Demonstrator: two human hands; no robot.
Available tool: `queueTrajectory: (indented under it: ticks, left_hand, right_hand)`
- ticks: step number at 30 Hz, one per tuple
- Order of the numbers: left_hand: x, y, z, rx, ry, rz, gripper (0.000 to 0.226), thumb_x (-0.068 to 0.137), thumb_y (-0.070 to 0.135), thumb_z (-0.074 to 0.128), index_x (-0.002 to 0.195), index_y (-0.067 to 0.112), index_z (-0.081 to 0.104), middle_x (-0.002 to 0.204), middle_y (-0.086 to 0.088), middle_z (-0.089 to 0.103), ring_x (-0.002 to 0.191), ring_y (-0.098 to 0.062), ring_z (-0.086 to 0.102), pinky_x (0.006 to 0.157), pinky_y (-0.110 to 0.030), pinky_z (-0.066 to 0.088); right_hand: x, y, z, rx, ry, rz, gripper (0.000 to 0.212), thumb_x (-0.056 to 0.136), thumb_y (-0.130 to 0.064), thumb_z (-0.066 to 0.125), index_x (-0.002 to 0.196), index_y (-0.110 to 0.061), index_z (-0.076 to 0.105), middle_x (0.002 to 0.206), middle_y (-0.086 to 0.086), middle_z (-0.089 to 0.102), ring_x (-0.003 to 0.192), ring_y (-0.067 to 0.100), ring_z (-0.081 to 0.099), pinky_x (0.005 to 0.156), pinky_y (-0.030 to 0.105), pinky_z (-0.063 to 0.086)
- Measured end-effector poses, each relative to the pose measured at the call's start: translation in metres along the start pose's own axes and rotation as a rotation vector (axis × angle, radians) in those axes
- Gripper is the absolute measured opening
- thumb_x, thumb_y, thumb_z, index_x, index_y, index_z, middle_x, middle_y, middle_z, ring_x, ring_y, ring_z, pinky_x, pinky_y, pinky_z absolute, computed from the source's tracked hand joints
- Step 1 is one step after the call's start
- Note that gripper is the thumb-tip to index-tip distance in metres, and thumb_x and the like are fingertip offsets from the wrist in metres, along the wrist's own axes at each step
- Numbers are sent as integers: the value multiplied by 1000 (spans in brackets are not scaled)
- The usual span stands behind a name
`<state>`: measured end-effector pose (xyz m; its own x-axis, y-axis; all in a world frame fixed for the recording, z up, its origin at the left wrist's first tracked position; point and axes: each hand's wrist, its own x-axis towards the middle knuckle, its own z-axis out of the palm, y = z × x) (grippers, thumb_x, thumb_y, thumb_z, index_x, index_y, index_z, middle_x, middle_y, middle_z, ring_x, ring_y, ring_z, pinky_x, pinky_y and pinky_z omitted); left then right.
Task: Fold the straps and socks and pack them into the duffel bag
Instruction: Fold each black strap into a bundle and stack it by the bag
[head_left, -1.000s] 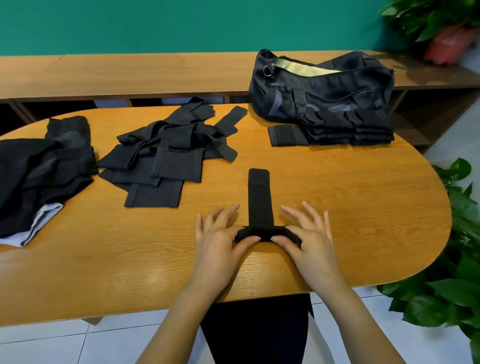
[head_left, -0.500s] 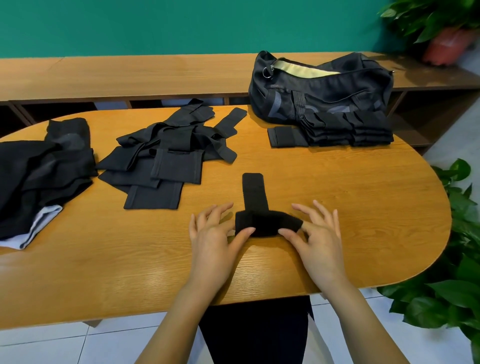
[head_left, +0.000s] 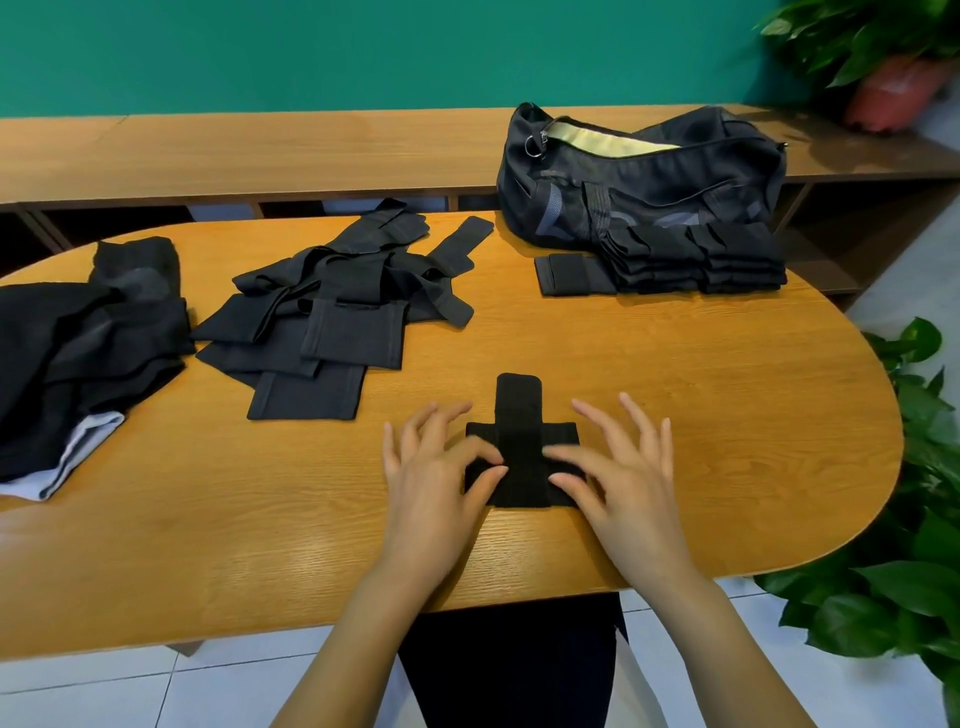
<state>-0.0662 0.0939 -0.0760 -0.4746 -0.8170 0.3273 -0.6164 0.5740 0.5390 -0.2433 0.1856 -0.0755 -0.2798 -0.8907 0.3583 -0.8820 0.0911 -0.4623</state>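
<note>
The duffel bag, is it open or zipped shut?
Open. The duffel bag gapes along its top, and its pale yellow lining shows through the gap.

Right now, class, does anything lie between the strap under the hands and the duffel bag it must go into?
Yes. A stack of folded straps lies against the near side of the duffel bag, between it and the strap. The bag's open top shows above the stack, so lifting over it looks possible.

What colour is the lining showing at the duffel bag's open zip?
Pale yellow lining, inside the black bag; head view.
</note>
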Motion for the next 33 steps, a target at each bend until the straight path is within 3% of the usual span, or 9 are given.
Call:
queueTrajectory:
  ticks: [3, 5, 8, 13, 18, 25, 30, 33]
  left_hand:
    - [-3, -1, -3, -52, -136, 19, 38, 73, 66, 58, 99, 41, 71, 151, 15, 33, 145, -18, 11, 114, -57, -8]
    - [-4, -2, -4, -27, -186, 28, 48, 67, 71, 60, 105, 42, 69, 154, 14, 28, 147, -19, 6, 113, -59, -12]
    - [-6, -2, -3, 0, -181, 58, 42, 69, 62, 67, 105, 40, 69, 153, 10, 33, 146, -21, 10, 112, -63, -11]
    - [-8, 1, 1, -9, -93, 80, 41, 80, 64, 48, 99, 37, 73, 145, 9, 46, 144, -20, 19, 114, -61, -9]
    - [-8, 2, 2, -69, -69, 36, 48, 82, 67, 41, 94, 34, 75, 142, 12, 48, 143, -15, 20, 116, -58, -6]
    - [-7, 0, 2, -45, -112, 11, 49, 74, 72, 48, 104, 41, 70, 148, 15, 38, 144, -15, 15, 115, -54, -10]
    - [-5, 2, 3, -64, -78, -15, 48, 77, 68, 44, 96, 36, 75, 145, 15, 43, 143, -16, 19, 115, -56, -7]
    - [-3, 2, 4, -71, -76, -25, 50, 77, 69, 43, 93, 34, 75, 144, 14, 45, 142, -16, 21, 115, -54, -7]
  right_hand:
    - [-6, 3, 0, 42, -76, -48, 35, 87, -62, 47, 105, -45, 71, 154, -13, 35, 150, 22, 5, 116, 62, -3]
    - [-8, 4, 0, 40, -94, -42, 41, 81, -70, 49, 108, -46, 69, 155, -13, 32, 150, 22, 3, 115, 63, -3]
    - [-9, 3, 0, 24, -103, -41, 45, 75, -68, 52, 109, -45, 70, 155, -12, 31, 150, 23, 2, 115, 63, -3]
    - [-7, -4, 4, 28, -84, -24, 36, 73, -57, 69, 104, -41, 72, 153, -11, 35, 150, 24, 6, 116, 61, -3]
    - [-6, -8, 12, 73, -21, 14, 35, 86, -60, 48, 95, -36, 72, 146, -11, 46, 148, 22, 15, 118, 58, 3]
    - [-4, -6, 17, 160, -47, 88, 26, 86, -45, 52, 94, -32, 73, 145, -16, 45, 147, 16, 14, 119, 51, -2]
    - [-2, -5, 12, 216, -54, 122, 42, 77, -69, 48, 95, -39, 71, 146, -25, 35, 147, 9, 7, 120, 46, -8]
    - [-2, -2, 9, 160, -62, 90, 47, 73, -74, 59, 102, -39, 73, 147, -24, 35, 148, 10, 6, 119, 45, -9]
